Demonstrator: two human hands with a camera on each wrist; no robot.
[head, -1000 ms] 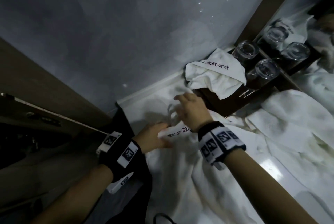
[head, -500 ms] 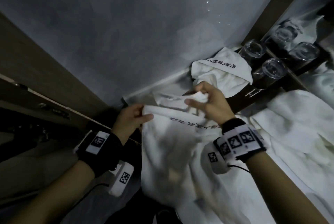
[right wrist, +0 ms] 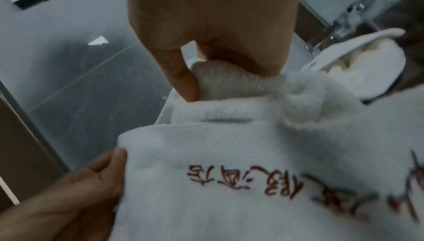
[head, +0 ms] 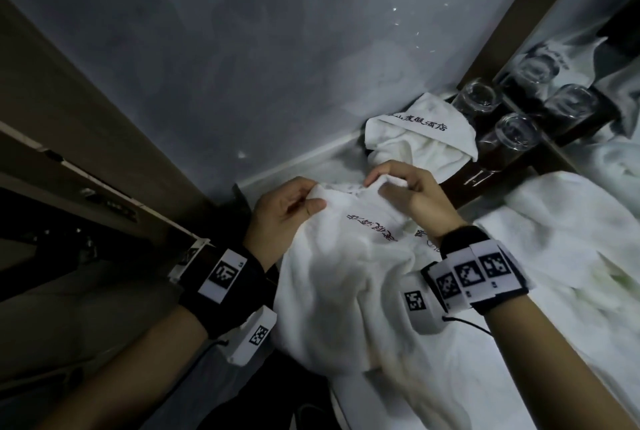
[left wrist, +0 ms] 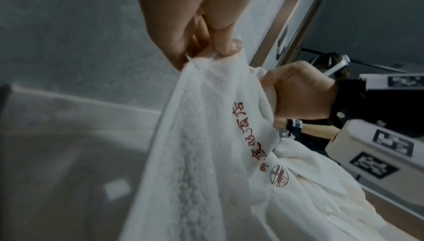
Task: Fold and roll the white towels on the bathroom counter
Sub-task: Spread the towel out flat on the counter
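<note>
White towel (head: 346, 273): now lifted off the counter, its top edge pinched between my left hand (head: 280, 214) and right hand (head: 412, 197).

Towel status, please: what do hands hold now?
Left hand, right hand pinch towel top edge. Towel hangs unfolded. Glasses close behind.

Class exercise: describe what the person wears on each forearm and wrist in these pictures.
Both forearms are bare, no sleeves. Each wrist carries a black band with white square-patterned marker tags, and a white boxy camera unit beneath with its own tag. A thin black cable leaves the right unit.
</note>
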